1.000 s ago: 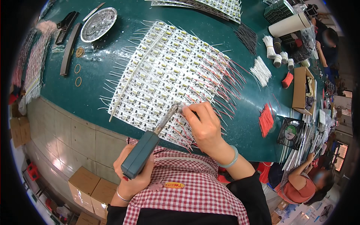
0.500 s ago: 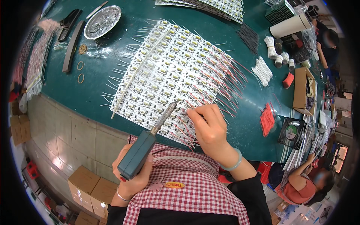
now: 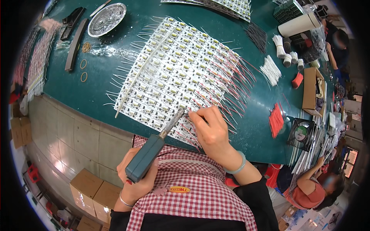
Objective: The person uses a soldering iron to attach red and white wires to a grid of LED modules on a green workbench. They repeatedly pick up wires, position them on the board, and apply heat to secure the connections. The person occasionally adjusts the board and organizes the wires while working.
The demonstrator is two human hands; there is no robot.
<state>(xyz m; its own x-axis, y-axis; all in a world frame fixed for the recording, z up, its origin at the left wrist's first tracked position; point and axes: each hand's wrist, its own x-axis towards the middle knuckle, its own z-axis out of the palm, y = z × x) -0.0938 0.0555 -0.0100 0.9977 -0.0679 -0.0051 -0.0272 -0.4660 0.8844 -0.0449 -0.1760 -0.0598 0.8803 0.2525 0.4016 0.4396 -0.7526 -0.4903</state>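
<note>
A pistol-shaped dark green soldering gun (image 3: pixel 145 158) is gripped in my left hand (image 3: pixel 143 178). Its grey, crusted tip reaches the near part of a white circuit board panel (image 3: pixel 152 82), which carries rows of small yellow and black components. Just right of the tip, my right hand (image 3: pixel 212 129) is closed in a pinch at the board; a thin wire seems to be between the fingertips, mostly hidden. Red wires (image 3: pixel 237 82) stick out along the panel's right side, white wires along its left. A thin pale strip (image 3: pixel 133 85) lies across the panel's left part.
On the green table (image 3: pixel 104 77) lie a foil-like dish (image 3: pixel 106 20), rubber bands (image 3: pixel 83 64), and bundles of red wires (image 3: pixel 276 120), white wires (image 3: pixel 271 71) and black wires (image 3: pixel 255 37). A small fan (image 3: pixel 301 132) and cardboard box (image 3: pixel 312 91) stand at right. Two people sit beyond.
The soldering gun's tip has come slightly nearer to me along the panel. My right hand's fingertips have shifted a little left, closer to the tip.
</note>
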